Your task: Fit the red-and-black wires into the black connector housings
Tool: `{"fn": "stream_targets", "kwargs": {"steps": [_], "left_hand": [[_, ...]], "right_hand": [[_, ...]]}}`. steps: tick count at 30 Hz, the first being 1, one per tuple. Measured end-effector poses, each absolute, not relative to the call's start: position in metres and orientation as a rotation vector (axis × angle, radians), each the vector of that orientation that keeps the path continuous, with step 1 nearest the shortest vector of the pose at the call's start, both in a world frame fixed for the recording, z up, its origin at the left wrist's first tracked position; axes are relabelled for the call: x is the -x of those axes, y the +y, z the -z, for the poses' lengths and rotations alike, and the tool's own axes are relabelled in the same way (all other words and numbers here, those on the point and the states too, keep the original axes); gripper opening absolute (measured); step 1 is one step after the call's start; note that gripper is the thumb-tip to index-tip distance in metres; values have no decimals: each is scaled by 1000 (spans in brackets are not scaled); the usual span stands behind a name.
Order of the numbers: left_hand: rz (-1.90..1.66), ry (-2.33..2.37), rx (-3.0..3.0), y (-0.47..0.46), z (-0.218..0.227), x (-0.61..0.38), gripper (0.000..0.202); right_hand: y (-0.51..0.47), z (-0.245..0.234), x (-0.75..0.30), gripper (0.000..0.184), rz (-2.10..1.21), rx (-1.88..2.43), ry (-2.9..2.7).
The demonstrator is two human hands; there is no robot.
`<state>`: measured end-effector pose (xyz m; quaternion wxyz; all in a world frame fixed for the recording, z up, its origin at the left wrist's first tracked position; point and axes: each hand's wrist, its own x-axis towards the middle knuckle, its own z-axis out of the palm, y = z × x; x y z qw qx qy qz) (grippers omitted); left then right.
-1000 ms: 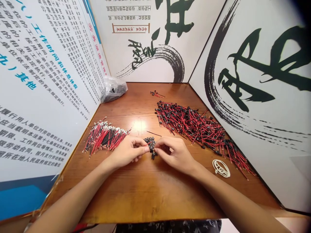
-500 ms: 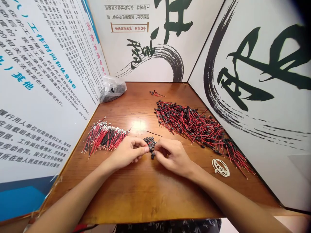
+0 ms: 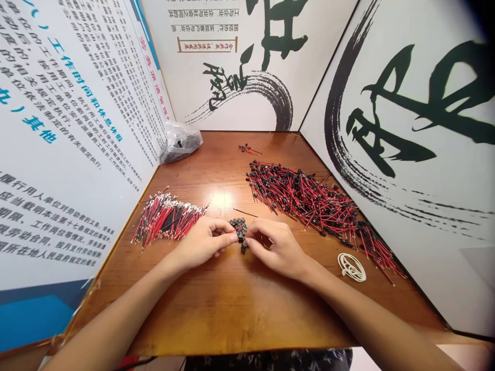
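My left hand (image 3: 207, 239) is closed in a pinch, with a short bit of red wire (image 3: 236, 229) showing at the fingertips. Close beside it, my right hand (image 3: 273, 247) also pinches with thumb and forefinger. What it holds is too small and too covered to make out. Behind and between the fingertips lies a small heap of black plastic connector housings (image 3: 238, 222), partly hidden by the hands. Left of my left hand is a pile of red and black wires with pale metal ends (image 3: 170, 216).
A large pile of red wires with black connectors (image 3: 301, 193) spreads along the right side. A few more wires (image 3: 250, 150) lie at the back. One dark wire (image 3: 246, 212) is beyond my hands. A clear plastic bag (image 3: 181, 144) stands back left; a pale coil (image 3: 351, 267) lies right.
Both hands stay almost in place, fingertips close together. The right hand's fingers have shifted very slightly; the piles look the same.
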<state>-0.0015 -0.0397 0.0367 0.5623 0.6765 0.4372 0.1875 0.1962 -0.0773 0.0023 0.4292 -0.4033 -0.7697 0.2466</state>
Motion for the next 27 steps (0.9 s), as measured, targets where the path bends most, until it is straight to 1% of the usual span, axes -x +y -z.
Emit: {"fn": "stream_targets", "kwargs": {"steps": [3,5,7,11,13,15,18,21,24,27], "left_hand": [[-451,1036,-1674,-41,-36,0,18],[-459,1039,-1717,-41,-35,-1,17],[-468,1037,-1747,-41,-34,-1,17],[-495,1018,-1823,-41,-33,0,16],[-514,1000,-1868,-41,-33,1,16],[-526,990,-1899,-41,-34,1,17],[-525,1014,-1897,-40,-34,1,17],[-522,1053,-1844,-39,-35,3,17],[-513,1063,-1787,-39,-37,3,17],[-484,1047,-1750,-40,-37,2,18]], "right_hand": [[-77,-4,-194,11,-717,1039,-1859],[-77,-5,-192,11,-864,1062,-1762],[-76,-6,-189,9,-1091,1086,-1592],[-76,-7,-184,3,-1655,1077,-1071],[-78,-8,-183,5,-1882,1010,-841],[-79,-8,-183,8,-2006,941,-714],[-78,-9,-186,11,-1968,947,-757],[-73,-12,-192,12,-1772,1032,-983],[-72,-14,-195,13,-1437,1105,-1326],[-75,-13,-195,3,-1071,1117,-1646]]}}
